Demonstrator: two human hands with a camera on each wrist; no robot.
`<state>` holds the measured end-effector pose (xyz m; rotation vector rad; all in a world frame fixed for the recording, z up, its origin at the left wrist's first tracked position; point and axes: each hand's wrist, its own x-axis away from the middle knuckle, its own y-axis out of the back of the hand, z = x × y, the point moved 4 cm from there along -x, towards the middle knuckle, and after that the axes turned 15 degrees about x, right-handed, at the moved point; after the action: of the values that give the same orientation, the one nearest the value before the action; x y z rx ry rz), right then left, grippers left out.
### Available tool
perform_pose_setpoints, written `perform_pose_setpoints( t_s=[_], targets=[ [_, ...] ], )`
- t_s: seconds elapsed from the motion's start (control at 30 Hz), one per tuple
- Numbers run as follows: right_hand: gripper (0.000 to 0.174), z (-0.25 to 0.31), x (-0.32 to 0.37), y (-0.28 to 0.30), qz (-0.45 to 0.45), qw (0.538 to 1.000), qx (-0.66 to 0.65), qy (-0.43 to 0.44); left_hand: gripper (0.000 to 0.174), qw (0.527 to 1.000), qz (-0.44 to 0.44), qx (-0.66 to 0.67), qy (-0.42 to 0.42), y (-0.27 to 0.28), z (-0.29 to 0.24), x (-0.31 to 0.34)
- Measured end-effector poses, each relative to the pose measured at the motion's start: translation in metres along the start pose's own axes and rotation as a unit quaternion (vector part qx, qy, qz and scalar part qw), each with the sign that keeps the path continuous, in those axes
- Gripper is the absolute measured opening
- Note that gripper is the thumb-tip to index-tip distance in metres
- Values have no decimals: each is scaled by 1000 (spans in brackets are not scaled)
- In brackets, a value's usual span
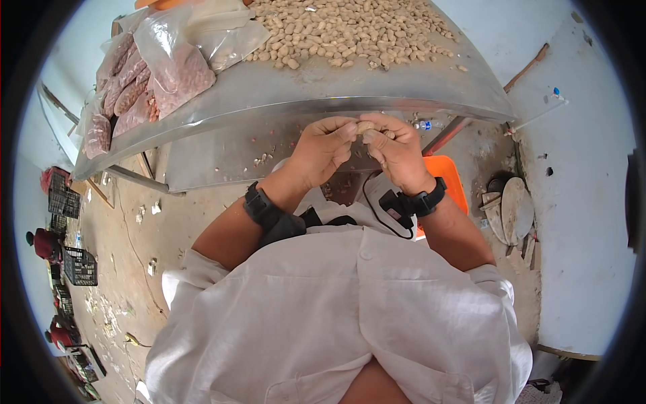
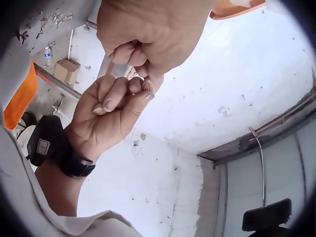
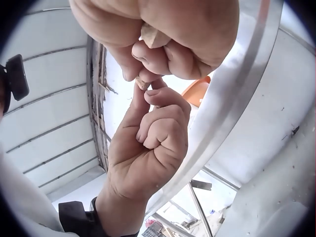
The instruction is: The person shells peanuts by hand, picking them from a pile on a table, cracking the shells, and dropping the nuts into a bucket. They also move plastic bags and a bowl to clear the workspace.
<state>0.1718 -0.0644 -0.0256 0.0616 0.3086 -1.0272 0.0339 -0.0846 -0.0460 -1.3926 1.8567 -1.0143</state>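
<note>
Just beyond the near edge of the grey metal table [image 1: 282,87], on the person's side, a small, tan, rough-shelled peanut [image 1: 365,126] sits between the two hands' fingertips. The left hand [image 1: 326,151] pinches it from one side and the right hand [image 1: 397,151] from the other, so neither is plainly nearer. Its long axis seems to run roughly from hand to hand, though fingers cover its ends. The right wrist view shows clearly a pale, angular shell piece [image 3: 154,37] held in the right hand's curled fingers; only the head view shows the broad heap of tan unshelled peanuts [image 1: 356,30].
</note>
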Motion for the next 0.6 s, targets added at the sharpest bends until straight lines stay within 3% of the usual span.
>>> perform_pose_setpoints(
  t_s=[0.13, 0.43, 0.6],
  targets=[
    [18, -3, 1, -1, 11, 999, -53, 9, 23, 991, -19, -109, -78, -12, 1, 6],
    [20, -9, 1, 1, 56, 997, -49, 19, 22, 968, -4, -234, -94, -15, -3, 6],
    [27, 1, 5, -1, 43, 998, 2, -43, 18, 879, 40, -432, -198, -21, -9, 6]
  ],
)
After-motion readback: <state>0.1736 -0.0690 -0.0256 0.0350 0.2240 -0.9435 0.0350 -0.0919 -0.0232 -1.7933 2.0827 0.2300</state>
